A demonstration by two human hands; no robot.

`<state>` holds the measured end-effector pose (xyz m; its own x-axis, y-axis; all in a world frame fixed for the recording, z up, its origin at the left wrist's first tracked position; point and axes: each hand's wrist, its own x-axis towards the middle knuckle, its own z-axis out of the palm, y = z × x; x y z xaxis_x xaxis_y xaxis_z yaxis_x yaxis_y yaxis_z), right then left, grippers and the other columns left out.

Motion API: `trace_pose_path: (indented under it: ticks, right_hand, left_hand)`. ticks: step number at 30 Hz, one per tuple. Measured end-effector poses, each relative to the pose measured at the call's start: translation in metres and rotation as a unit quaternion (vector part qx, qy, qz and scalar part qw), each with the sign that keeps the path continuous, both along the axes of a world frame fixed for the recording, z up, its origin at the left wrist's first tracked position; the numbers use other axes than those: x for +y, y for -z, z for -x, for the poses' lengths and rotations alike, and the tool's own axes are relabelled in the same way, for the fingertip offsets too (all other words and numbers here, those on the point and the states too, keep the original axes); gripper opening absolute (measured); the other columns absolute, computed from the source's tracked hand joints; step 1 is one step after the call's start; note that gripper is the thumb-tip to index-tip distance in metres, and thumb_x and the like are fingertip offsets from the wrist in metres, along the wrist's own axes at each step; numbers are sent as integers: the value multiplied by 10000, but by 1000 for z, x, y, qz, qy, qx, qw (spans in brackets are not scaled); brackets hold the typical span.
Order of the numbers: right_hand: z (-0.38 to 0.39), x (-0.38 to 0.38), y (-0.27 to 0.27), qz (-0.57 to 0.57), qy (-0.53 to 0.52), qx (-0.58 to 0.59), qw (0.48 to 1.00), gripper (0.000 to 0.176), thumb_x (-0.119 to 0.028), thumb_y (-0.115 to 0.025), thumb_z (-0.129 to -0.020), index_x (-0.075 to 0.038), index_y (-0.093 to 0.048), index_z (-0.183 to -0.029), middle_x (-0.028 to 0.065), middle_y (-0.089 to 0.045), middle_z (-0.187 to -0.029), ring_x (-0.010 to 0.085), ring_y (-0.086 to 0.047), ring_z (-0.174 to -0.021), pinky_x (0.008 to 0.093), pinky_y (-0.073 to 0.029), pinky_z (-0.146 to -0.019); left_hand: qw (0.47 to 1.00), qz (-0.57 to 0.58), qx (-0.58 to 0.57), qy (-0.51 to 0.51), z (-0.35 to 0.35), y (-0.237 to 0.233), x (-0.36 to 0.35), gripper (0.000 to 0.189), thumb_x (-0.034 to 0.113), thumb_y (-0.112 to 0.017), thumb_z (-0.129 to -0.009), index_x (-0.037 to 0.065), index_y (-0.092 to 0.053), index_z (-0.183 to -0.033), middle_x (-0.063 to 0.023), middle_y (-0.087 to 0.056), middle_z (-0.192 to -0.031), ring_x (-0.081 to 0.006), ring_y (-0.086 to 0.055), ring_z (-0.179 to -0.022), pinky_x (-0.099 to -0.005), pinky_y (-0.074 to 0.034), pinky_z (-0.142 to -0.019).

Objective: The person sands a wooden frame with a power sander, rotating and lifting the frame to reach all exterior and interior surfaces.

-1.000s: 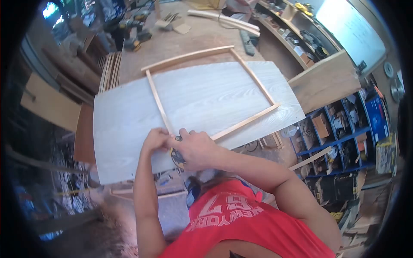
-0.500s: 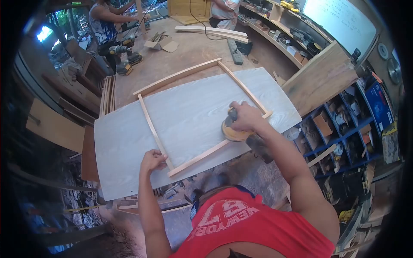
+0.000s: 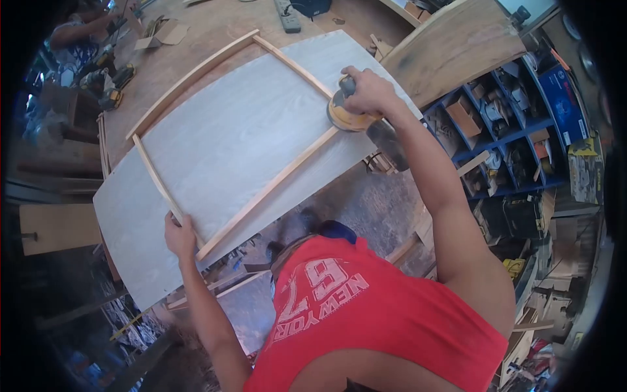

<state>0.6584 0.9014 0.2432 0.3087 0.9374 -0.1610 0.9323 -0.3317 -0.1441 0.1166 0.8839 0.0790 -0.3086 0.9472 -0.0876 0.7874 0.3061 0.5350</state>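
My right hand (image 3: 371, 95) is wrapped over the top of a yellow and black orbital sander (image 3: 347, 120), whose dark dust bag (image 3: 386, 145) points back toward me. The sander sits on the near right corner of a rectangular frame of thin wooden strips (image 3: 268, 189), hiding that corner. Near the frame's left corner, my left hand (image 3: 180, 236) is closed around the short side strip (image 3: 155, 175). Under the frame lies a pale grey wood-grained panel (image 3: 228, 140), larger than the frame's near and side edges.
A wooden workbench (image 3: 202, 23) extends beyond the panel, with cordless drills (image 3: 112, 98), an open cardboard box (image 3: 163, 34) and a power strip (image 3: 287, 16). Blue shelving (image 3: 499, 137) full of parts stands at right, near a leaning board (image 3: 450, 46). Another person (image 3: 78, 36) is at the far left.
The sander moved along the near strip to the frame's right corner in my right hand. My left hand still holds the left strip. The camera view has turned and shifted.
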Motion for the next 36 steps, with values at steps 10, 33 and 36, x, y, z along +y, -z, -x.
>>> trace_pose_path:
  ticks: [10,33,36]
  right_hand:
    - [138,-57,9,-42,-171,28,984,718,-483,-772,-786,-173,-594,-1409,213,-642,-1146,391,-705,-1026,479,-580,-876]
    - [71,-65,13,-67,-56,46,995,681,-348,-783,-733,-215,-593,-1373,201,-643,-1149,401,-696,-1046,477,-572,-908]
    - [142,-86,14,-77,-118,44,989,682,-401,-797,-740,-220,-598,-1367,204,-630,-1104,405,-697,-1015,486,-573,-895]
  left_hand:
    - [996,-26,71,38,11,14,29,640,426,-674,-877,34,-621,-1380,-193,-692,-1196,-383,-674,-1115,-499,-525,-952]
    - [879,-475,45,17,4,-52,64,456,160,-704,-988,-52,-549,-1361,-143,-634,-1037,-205,-648,-845,-349,-552,-733]
    - [879,-438,-186,-5,-6,-59,51,425,117,-693,-997,-40,-515,-1349,-97,-639,-1046,-125,-620,-752,-280,-534,-625]
